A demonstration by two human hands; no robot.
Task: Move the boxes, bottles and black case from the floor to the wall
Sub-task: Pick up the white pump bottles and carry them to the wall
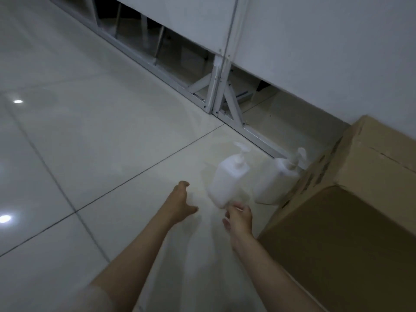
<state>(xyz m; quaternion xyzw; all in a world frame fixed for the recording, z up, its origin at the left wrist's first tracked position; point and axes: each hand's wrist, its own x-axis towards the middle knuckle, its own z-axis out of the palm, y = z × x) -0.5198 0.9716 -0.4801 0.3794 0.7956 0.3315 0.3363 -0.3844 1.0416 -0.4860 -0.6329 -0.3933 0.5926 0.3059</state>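
- your right hand [238, 218] pinches the bottom corner of a white pump bottle [228, 183], fingers closed on its base; the bottle is blurred, so the exact contact is hard to read.
- that bottle sits just above the floor [90, 143], tilted, long axis running from your hand up toward the wall [326, 52], pump nozzle pointing away from you and a little left.
- your left hand [180, 203] hangs open and empty beside it, fingers spread, touching nothing.
- a second pump bottle [275, 181] stands just beside the cardboard box [360, 199], near the wall's metal frame [247, 129], pump head leaning up and right.
- judging by look, the bottle is rigid plastic, smooth and likely slippery; a corner pinch seems shaky if it's full.
- better hold, i'd say: wrap the flat body midway, or take the neck under the pump.
- the black case isn't in view.
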